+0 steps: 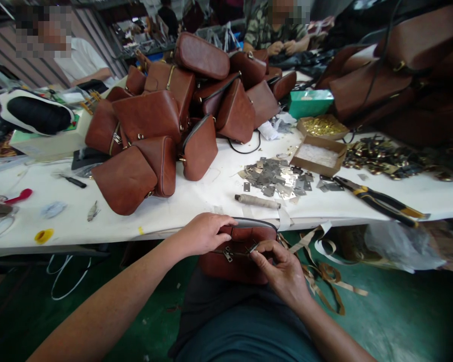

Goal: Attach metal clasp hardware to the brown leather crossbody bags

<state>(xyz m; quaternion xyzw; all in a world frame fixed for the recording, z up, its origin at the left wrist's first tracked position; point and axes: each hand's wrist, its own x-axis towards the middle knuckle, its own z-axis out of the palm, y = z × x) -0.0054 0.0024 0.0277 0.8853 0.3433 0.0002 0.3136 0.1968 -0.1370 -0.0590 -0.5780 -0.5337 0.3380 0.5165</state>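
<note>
A brown leather bag (234, 266) rests on my lap against the table's front edge, its zipper pull (227, 254) showing between my hands. At the bag's upper left rim, my left hand (204, 234) grips the leather, thumb and fingers on either side. My right hand (281, 266) pinches a small dark metal piece (252, 247) between thumb and forefinger, close over the bag's front to the right of the zipper pull. The bag's right end is partly hidden behind my right hand.
The white table (196, 201) holds piled brown bags (147, 115), metal plates (275, 176), a wrapped rod (257, 201), pliers (377, 198), cardboard boxes (334, 168) and a green box (310, 103). Tan strips (330, 276) hang at the right. Two people sit across the table.
</note>
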